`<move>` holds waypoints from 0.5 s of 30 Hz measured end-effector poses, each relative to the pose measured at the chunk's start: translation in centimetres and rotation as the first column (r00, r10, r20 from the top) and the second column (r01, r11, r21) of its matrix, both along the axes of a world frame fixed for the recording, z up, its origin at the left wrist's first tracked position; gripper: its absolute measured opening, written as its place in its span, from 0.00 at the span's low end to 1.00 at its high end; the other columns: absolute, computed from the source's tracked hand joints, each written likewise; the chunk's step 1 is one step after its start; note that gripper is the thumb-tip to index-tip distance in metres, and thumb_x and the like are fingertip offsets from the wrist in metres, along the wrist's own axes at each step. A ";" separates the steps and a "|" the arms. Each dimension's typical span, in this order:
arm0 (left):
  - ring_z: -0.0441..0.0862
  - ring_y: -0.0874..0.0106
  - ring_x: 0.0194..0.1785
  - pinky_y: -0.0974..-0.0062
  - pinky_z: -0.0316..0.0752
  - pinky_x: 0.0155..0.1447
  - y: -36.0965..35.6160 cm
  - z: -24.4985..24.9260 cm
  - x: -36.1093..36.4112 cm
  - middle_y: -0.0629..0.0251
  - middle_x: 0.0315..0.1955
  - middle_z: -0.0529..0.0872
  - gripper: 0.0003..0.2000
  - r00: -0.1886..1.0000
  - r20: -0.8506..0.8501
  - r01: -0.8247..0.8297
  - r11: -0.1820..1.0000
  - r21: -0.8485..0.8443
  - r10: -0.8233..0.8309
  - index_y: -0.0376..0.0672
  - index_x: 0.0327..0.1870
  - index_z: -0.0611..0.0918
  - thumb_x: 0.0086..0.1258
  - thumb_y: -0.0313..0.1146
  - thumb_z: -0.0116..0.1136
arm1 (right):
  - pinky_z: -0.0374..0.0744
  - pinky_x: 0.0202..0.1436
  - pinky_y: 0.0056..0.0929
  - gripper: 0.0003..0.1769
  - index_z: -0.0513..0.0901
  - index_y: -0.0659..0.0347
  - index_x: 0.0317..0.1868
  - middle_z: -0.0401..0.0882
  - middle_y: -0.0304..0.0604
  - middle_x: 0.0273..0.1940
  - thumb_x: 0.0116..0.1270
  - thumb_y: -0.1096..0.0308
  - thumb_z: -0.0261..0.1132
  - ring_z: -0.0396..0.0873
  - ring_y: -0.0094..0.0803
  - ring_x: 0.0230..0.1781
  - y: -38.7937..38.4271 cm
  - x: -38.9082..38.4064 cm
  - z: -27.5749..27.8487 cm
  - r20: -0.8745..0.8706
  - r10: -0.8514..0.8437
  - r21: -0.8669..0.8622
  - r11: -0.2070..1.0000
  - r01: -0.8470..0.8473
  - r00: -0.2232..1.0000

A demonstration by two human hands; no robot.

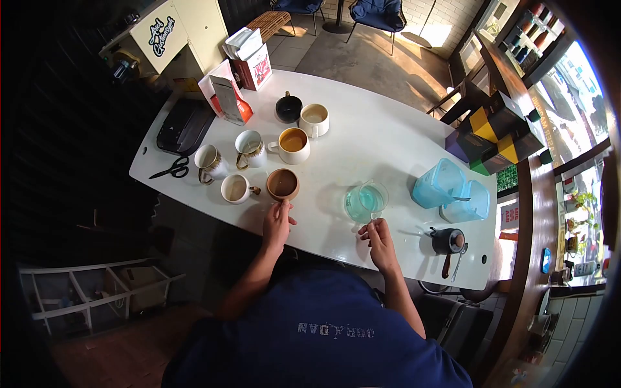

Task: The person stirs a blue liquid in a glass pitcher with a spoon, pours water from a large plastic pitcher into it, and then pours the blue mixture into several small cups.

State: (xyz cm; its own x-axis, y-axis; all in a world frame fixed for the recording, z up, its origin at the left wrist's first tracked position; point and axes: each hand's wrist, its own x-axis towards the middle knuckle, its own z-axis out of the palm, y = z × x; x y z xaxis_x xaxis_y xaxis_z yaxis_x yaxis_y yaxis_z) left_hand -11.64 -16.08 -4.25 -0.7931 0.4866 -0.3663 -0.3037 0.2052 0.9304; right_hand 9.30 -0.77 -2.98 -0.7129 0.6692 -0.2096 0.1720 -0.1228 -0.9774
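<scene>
Grip, left hand (pixel 277 226): pinching brown mug (pixel 283 184) at near side | right hand (pixel 378 238): pinching clear glass jug (pixel 356 204) by handle

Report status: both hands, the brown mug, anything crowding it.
Left hand at brown mug's near side. Right hand at glass jug's handle. White mug close on brown mug's left, handle toward it.

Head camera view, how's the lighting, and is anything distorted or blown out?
Head view: fisheye distortion bows the long white table, with black corners; head view: daylight blows out parts of the large glass window at right; head view: a soft shadow falls left of the small dark pot, while the round brown cup and clear glass jug look fairly sharp.
</scene>
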 end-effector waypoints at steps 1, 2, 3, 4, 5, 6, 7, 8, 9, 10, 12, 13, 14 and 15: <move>0.79 0.79 0.26 0.83 0.66 0.26 0.0 -0.3 0.0 0.68 0.38 0.79 0.16 1.000 -0.001 0.004 1.000 -0.005 -0.004 0.39 0.44 0.76 0.74 0.45 0.47 | 0.71 0.45 0.24 0.10 0.69 0.64 0.49 0.75 0.38 0.36 0.75 0.66 0.47 0.71 0.23 0.38 0.1 0.3 0.0 -0.001 -0.004 -0.005 1.000 0.004 1.000; 0.79 0.78 0.27 0.83 0.68 0.27 0.1 -0.6 0.0 0.67 0.37 0.79 0.16 1.000 0.011 -0.014 0.999 0.033 0.014 0.39 0.45 0.76 0.74 0.44 0.47 | 0.71 0.44 0.24 0.10 0.69 0.63 0.49 0.74 0.38 0.35 0.75 0.66 0.47 0.71 0.23 0.37 0.1 0.3 0.4 -0.015 -0.002 0.013 1.000 0.003 1.000; 0.80 0.78 0.28 0.82 0.69 0.29 0.1 -0.8 -0.2 0.67 0.37 0.79 0.16 0.999 0.021 -0.035 0.997 0.073 0.033 0.39 0.45 0.76 0.74 0.44 0.47 | 0.71 0.43 0.23 0.10 0.69 0.63 0.49 0.73 0.37 0.34 0.75 0.66 0.47 0.71 0.22 0.37 0.2 0.3 0.6 -0.030 0.001 0.032 0.999 0.000 1.000; 0.80 0.78 0.28 0.82 0.69 0.29 0.0 -1.0 -0.2 0.67 0.37 0.79 0.16 0.999 0.020 -0.034 0.997 0.068 0.032 0.39 0.45 0.76 0.74 0.44 0.47 | 0.70 0.41 0.22 0.10 0.69 0.61 0.49 0.73 0.35 0.33 0.75 0.64 0.47 0.71 0.21 0.37 0.4 0.5 0.5 0.029 -0.011 0.045 0.999 0.010 1.000; 0.80 0.77 0.29 0.81 0.71 0.31 0.1 -1.1 -0.3 0.67 0.37 0.79 0.15 0.998 0.027 -0.054 0.993 0.106 0.051 0.39 0.44 0.76 0.74 0.43 0.47 | 0.70 0.41 0.22 0.10 0.69 0.61 0.49 0.73 0.35 0.33 0.75 0.64 0.47 0.71 0.21 0.37 0.6 0.5 0.3 0.028 -0.012 0.043 0.999 0.011 1.000; 0.80 0.76 0.30 0.80 0.73 0.32 0.2 -1.3 -0.3 0.66 0.36 0.79 0.14 0.997 0.037 -0.075 0.987 0.143 0.070 0.39 0.42 0.76 0.74 0.43 0.47 | 0.70 0.39 0.22 0.11 0.69 0.60 0.48 0.73 0.34 0.33 0.75 0.63 0.47 0.71 0.21 0.36 0.8 0.6 0.1 0.041 -0.025 0.060 0.998 0.023 0.999; 0.80 0.76 0.30 0.80 0.73 0.32 0.2 -1.5 -0.4 0.66 0.36 0.79 0.14 0.997 0.038 -0.075 0.987 0.141 0.070 0.39 0.42 0.76 0.74 0.43 0.47 | 0.69 0.38 0.21 0.11 0.70 0.59 0.48 0.73 0.34 0.33 0.75 0.62 0.46 0.71 0.20 0.35 0.9 0.7 -0.1 0.055 -0.038 0.077 0.996 0.034 0.998; 0.80 0.76 0.30 0.80 0.73 0.32 0.3 -1.5 -0.4 0.66 0.35 0.79 0.14 0.993 0.065 -0.106 0.978 0.182 0.096 0.39 0.40 0.76 0.74 0.42 0.47 | 0.71 0.39 0.23 0.12 0.70 0.60 0.46 0.73 0.36 0.34 0.75 0.61 0.46 0.73 0.22 0.37 1.2 0.8 -0.3 0.055 -0.040 0.095 0.995 0.034 0.998; 0.80 0.76 0.30 0.81 0.72 0.31 0.2 -1.6 -0.5 0.67 0.33 0.79 0.13 0.988 0.093 -0.139 0.965 0.221 0.121 0.39 0.39 0.76 0.74 0.41 0.47 | 0.71 0.39 0.23 0.12 0.70 0.60 0.46 0.73 0.36 0.34 0.75 0.61 0.46 0.73 0.22 0.37 1.3 0.7 -0.4 0.058 -0.036 0.091 0.995 0.031 0.998; 0.80 0.76 0.30 0.81 0.72 0.31 0.1 -1.6 -0.5 0.67 0.33 0.79 0.13 0.988 0.096 -0.143 0.966 0.216 0.124 0.39 0.39 0.76 0.74 0.41 0.47 | 0.73 0.39 0.24 0.12 0.69 0.61 0.45 0.73 0.37 0.35 0.76 0.60 0.46 0.74 0.23 0.38 1.4 0.6 -0.4 0.054 -0.062 0.070 0.996 0.058 0.997; 0.80 0.76 0.29 0.80 0.73 0.32 -0.2 -1.1 -0.5 0.66 0.33 0.80 0.12 0.983 0.124 -0.162 0.952 0.261 0.133 0.40 0.35 0.75 0.74 0.39 0.47 | 0.75 0.41 0.28 0.15 0.68 0.62 0.41 0.73 0.40 0.38 0.76 0.57 0.46 0.76 0.28 0.41 1.6 0.4 0.0 0.052 -0.101 0.041 0.994 0.099 0.994; 0.80 0.76 0.29 0.80 0.73 0.32 -0.3 -1.3 -0.4 0.66 0.33 0.80 0.12 0.983 0.126 -0.159 0.953 0.257 0.129 0.40 0.35 0.75 0.74 0.39 0.47 | 0.75 0.41 0.28 0.15 0.68 0.62 0.41 0.73 0.40 0.38 0.76 0.57 0.46 0.76 0.28 0.41 1.8 0.3 -0.1 0.055 -0.105 0.038 0.994 0.103 0.993; 0.80 0.76 0.29 0.80 0.73 0.32 -0.5 -1.4 -0.4 0.65 0.33 0.80 0.12 0.983 0.125 -0.161 0.952 0.261 0.132 0.41 0.34 0.74 0.74 0.39 0.46 | 0.76 0.41 0.27 0.15 0.68 0.62 0.41 0.73 0.41 0.38 0.76 0.57 0.46 0.76 0.28 0.40 2.0 0.3 -0.2 0.069 -0.113 0.061 0.992 0.109 0.991; 0.79 0.76 0.28 0.80 0.74 0.32 -0.8 -1.5 -0.4 0.65 0.32 0.80 0.12 0.983 0.124 -0.165 0.950 0.265 0.136 0.41 0.32 0.73 0.74 0.39 0.46 | 0.76 0.40 0.27 0.16 0.68 0.62 0.40 0.73 0.41 0.38 0.76 0.56 0.46 0.77 0.29 0.40 2.3 0.3 -0.3 0.082 -0.120 0.085 0.990 0.113 0.989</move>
State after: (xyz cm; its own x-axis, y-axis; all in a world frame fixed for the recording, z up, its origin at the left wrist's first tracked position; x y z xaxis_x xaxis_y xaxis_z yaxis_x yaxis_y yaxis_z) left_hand -12.01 -16.84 -5.75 -0.8298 0.4573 -0.3198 -0.4086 -0.1077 0.9063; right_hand 9.57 1.50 -3.29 -0.6109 0.7636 -0.2094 0.2455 -0.0688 -0.9670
